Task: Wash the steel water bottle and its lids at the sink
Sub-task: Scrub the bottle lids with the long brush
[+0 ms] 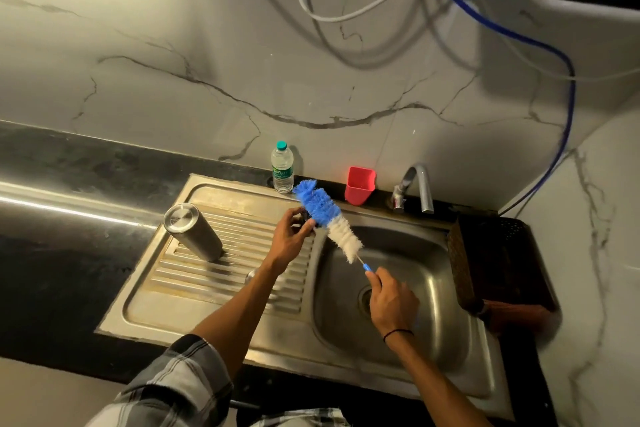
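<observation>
1. Cylindrical brushed-steel water bottle (193, 231) stands mouth-down on the ribbed steel drainboard (221, 274), left of centre.
2. Left hand (290, 236) curls round a small dark lid (307, 217), mostly hidden by fingers.
3. Fluffy blue-and-white bottle brush (329, 218) touches it.
4. Right hand (392, 302) grips the brush's thin blue handle over the steel sink basin (426, 270).

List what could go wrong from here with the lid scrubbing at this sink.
1. The left hand pinches a small dark lid above the drainboard; brush strokes could knock it loose, perhaps into the basin.
2. The right hand holds the brush only at its handle end, so the long head may flick water around.
3. The steel bottle stands upside down on the ribbed drainboard near the left arm; a bump could tip it.
</observation>
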